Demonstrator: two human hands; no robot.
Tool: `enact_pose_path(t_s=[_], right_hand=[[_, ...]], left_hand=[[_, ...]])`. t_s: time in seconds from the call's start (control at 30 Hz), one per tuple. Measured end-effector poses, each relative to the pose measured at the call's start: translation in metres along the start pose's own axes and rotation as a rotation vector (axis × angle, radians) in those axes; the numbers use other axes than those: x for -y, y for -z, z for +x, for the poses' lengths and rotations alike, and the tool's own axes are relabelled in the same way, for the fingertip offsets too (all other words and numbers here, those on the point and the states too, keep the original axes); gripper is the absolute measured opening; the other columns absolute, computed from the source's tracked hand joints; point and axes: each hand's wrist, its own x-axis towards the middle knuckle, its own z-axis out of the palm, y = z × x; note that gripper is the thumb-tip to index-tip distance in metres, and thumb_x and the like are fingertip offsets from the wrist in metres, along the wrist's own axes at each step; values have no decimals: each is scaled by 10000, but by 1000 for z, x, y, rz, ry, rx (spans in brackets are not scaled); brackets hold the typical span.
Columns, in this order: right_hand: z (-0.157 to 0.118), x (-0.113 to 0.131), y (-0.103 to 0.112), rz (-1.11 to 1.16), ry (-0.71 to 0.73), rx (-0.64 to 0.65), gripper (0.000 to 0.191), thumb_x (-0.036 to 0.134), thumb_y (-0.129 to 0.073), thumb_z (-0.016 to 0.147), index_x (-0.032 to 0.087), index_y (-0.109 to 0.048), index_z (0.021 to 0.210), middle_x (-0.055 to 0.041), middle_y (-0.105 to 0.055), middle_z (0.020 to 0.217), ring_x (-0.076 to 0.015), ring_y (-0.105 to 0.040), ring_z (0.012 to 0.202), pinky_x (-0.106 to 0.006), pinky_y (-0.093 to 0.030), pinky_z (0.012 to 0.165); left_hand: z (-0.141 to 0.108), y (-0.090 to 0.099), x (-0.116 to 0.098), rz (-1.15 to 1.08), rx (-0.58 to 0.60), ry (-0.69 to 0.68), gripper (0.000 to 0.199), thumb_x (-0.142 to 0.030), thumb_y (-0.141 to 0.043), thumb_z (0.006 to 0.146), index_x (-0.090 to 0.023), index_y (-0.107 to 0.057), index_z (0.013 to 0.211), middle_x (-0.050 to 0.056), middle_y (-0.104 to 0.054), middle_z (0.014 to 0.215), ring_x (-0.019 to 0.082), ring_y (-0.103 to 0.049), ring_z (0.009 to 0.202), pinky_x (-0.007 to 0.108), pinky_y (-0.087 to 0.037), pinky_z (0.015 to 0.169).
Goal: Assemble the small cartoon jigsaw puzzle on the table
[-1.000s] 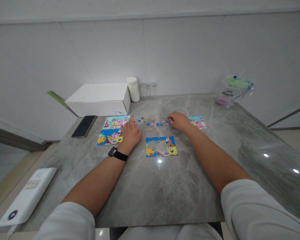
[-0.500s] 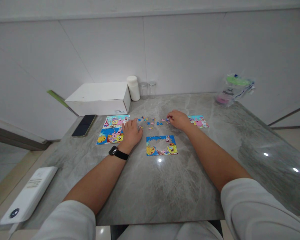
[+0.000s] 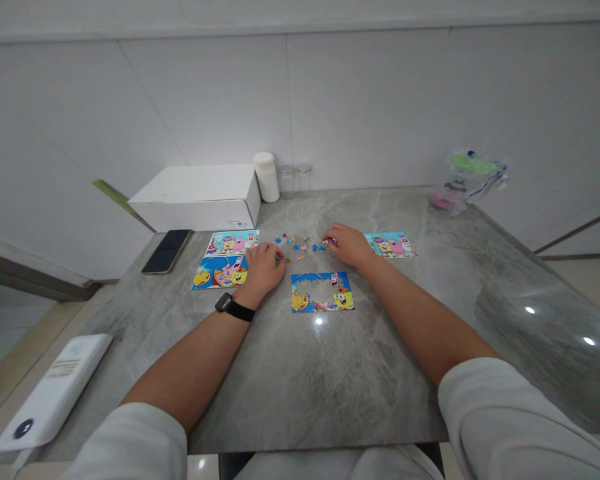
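Observation:
Loose jigsaw puzzle pieces (image 3: 295, 247) lie scattered between my two hands. My left hand (image 3: 265, 272) is closed, its thumb and forefinger on a small puzzle piece (image 3: 287, 259) at the left of the scatter. At the right side, my right hand (image 3: 349, 245) has its fingers pinched on a puzzle piece, mostly covered by the fingertips. Nearer to me lies a partly assembled puzzle (image 3: 347, 300), its blue and yellow border joined around a gap. Beside my left wrist is a printed picture sheet (image 3: 213, 272); another colourful cartoon picture (image 3: 393, 245) lies partly behind my right hand.
A phone (image 3: 167, 251) lies at the left, with a white power bank (image 3: 55, 390) nearer me at the table's edge. Along the wall stand a white box (image 3: 195, 193), a white bottle (image 3: 267, 177) and two glass jars (image 3: 304, 180). A plastic bag (image 3: 467, 181) sits at the back right.
My right hand has shifted left over the pieces, uncovering more of the picture at the right. My left fingers have curled in and moved slightly down toward a piece.

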Motion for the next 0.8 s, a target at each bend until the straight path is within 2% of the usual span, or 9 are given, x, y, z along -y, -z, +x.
enact_pose_path(t_s=[0.17, 0.33, 0.5, 0.67, 0.8], right_hand=[[-1, 16, -3, 114, 66, -35, 300, 187, -524, 999, 213, -760, 1182, -89, -723, 1211, -214, -646, 1084, -293, -466, 960], [0, 37, -4, 336, 174, -27, 285, 215, -583, 977, 203, -733, 1219, -83, -729, 1162, -176, -648, 945, -289, -482, 914], [2, 47, -19, 592, 147, 85, 299, 277, -644, 945, 213, -680, 1236, -22, -744, 1035, -131, -628, 798, -246, -477, 775], [6, 42, -38, 928, 129, 176, 277, 323, -731, 866, 192, -666, 1101, 19, -690, 834, -130, -605, 713, -242, -466, 682], [6, 41, -34, 1013, 115, 240, 314, 354, -757, 827, 193, -652, 1076, 39, -658, 764, -130, -579, 671, -250, -454, 650]], left_hand=[[0, 8, -8, -130, 19, -33, 36, -268, -650, 933, -252, -678, 948, 60, -743, 1091, 314, -621, 1191, 665, -268, 1230], [-2, 18, -21, -254, 48, -137, 54, -237, -632, 945, -245, -680, 968, 44, -758, 1036, 273, -654, 1117, 531, -413, 1157], [-6, 18, -25, -374, 19, -213, 87, -250, -624, 966, -236, -696, 1013, 44, -754, 1061, 256, -655, 1111, 457, -474, 1094], [-7, 10, -24, -583, -25, -196, 100, -298, -668, 960, -226, -709, 1017, 43, -759, 1049, 241, -686, 1065, 423, -514, 1033], [-7, 11, -28, -707, -35, -167, 165, -317, -696, 949, -214, -698, 1078, 41, -755, 1042, 216, -706, 1005, 388, -536, 983]])
